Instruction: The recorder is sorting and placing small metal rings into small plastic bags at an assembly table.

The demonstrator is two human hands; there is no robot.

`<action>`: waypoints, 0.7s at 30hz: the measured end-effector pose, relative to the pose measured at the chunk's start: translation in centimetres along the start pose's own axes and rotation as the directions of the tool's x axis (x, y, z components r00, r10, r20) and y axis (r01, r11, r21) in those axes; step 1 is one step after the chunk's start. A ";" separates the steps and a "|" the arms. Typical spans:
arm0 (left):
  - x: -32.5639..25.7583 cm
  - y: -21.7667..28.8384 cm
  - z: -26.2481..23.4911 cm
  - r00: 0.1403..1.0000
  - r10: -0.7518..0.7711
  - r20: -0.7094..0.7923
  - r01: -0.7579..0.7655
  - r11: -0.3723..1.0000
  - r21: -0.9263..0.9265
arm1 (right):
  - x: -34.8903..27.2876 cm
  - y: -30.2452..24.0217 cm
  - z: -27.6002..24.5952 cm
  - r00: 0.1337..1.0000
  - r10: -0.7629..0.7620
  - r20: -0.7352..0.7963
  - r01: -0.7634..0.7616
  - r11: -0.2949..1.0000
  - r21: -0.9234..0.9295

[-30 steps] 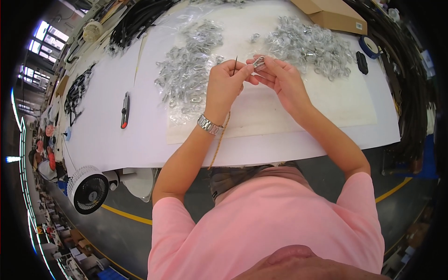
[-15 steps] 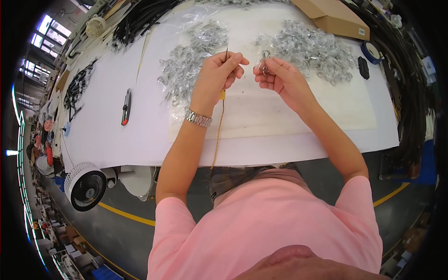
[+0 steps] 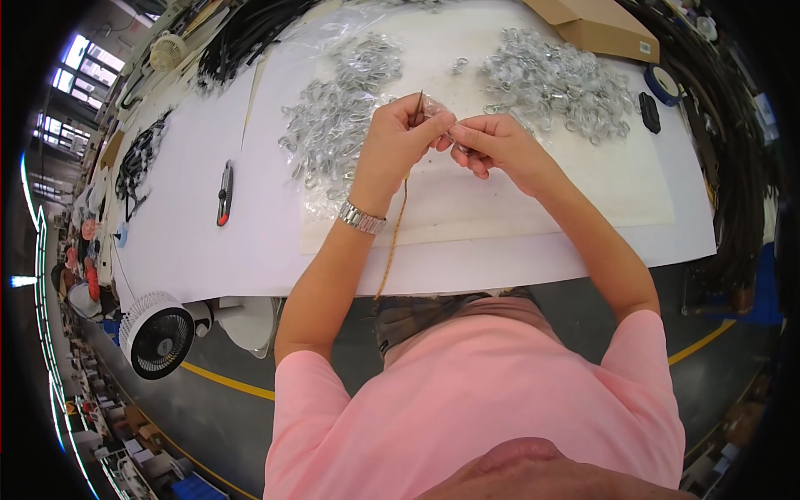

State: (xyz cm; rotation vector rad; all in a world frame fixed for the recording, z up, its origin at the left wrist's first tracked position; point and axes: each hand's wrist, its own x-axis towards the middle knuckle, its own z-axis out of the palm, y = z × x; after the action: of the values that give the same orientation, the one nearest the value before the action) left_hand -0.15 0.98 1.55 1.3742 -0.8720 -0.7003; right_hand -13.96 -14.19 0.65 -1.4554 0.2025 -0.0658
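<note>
Above the middle of the table, my left hand point(image 3: 408, 133) and my right hand point(image 3: 496, 146) meet at the fingertips. A thin, dark pointed tool point(image 3: 420, 103) sticks up out of my closed left hand, its lower part hidden by the palm. A tan cord point(image 3: 393, 242) hangs below that hand to the table edge. My right hand pinches a small metal clasp point(image 3: 464, 150), mostly covered by fingers. Clear plastic film point(image 3: 432, 107) shows at the left fingertips. Piles of metal clasps in clear bags lie left point(image 3: 329, 117) and right point(image 3: 554, 83) of my hands.
A box cutter point(image 3: 225, 193) lies on the left of the white table. A cardboard box point(image 3: 596, 29), a roll of blue tape point(image 3: 662, 85) and a black object point(image 3: 649, 113) are at the far right. A fan point(image 3: 160, 337) stands by the front left edge.
My hands have come together from apart, the right moving left and slightly down with the clasp. The left fingers now meet the right, and plastic film shows at the left fingertips.
</note>
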 end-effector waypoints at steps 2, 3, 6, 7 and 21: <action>0.0 0.1 -0.2 0.999 -0.037 -0.013 0.036 0.996 -0.077 | -0.1 -0.1 -0.2 1.000 -0.007 -0.010 0.007 1.000 -0.028; 0.0 0.1 -0.4 0.997 -0.074 -0.027 0.069 0.986 -0.154 | -0.1 -0.2 -0.2 0.995 -0.081 -0.058 0.072 0.988 -0.137; 0.3 -0.5 -1.7 0.991 -0.099 -0.088 0.069 0.954 -0.291 | -0.2 -0.4 0.2 0.966 -0.208 -0.156 0.148 0.933 -0.329; 0.3 -0.6 -1.8 0.991 -0.100 -0.088 0.070 0.954 -0.290 | -0.3 -0.4 0.4 0.942 -0.261 -0.209 0.158 0.898 -0.410; -0.6 1.2 -1.3 0.936 -0.072 0.344 0.073 0.997 0.009 | -0.2 1.4 -0.1 0.681 -0.730 0.064 0.303 0.202 -0.931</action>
State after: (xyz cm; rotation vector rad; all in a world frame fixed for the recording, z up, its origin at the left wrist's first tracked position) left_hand 0.60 2.27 2.68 1.3049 -1.0971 -1.0203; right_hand -14.26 -14.11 -0.70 -2.5930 0.0151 -1.0291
